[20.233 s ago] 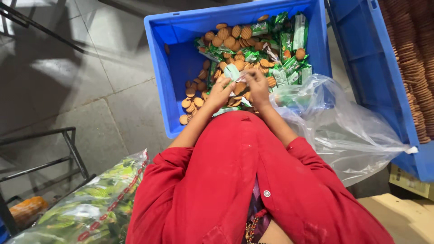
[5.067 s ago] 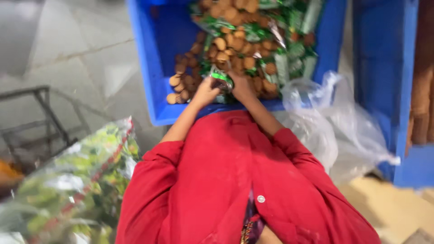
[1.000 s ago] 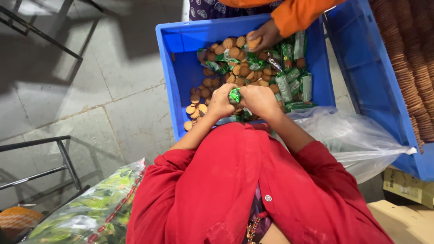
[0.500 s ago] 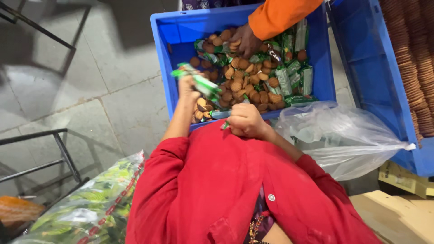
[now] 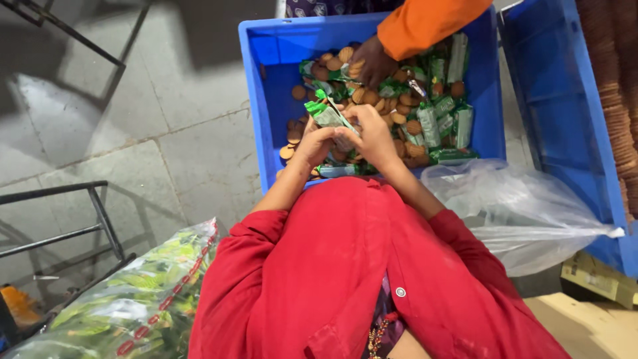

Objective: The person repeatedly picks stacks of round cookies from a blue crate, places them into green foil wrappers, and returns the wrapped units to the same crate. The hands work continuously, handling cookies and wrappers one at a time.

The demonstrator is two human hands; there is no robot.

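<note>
A blue plastic crate [image 5: 266, 80] in front of me holds many round brown biscuits [image 5: 299, 92] and green biscuit packets [image 5: 444, 106]. Over its near edge, my left hand [image 5: 316, 141] and my right hand [image 5: 373, 131] are together on one green wrapper [image 5: 325, 114], which sticks up to the left between them. My red sleeves run down to the bottom of the view. Another person's hand [image 5: 372, 63], in an orange sleeve [image 5: 425, 26], reaches into the far side of the crate among the biscuits.
A clear plastic bag [image 5: 512, 206] lies right of me against a second blue crate [image 5: 565, 113] lined with stacked biscuits [image 5: 618, 86]. A big bag of green wrappers [image 5: 133, 306] sits at lower left. A metal frame [image 5: 73, 219] stands on the grey tiled floor. Cardboard [image 5: 591, 279] shows at lower right.
Half a second ago my left hand held the green wrapper out to the left of the crate; now both hands have come together on it over the biscuits. The other person's hand stays in the crate.
</note>
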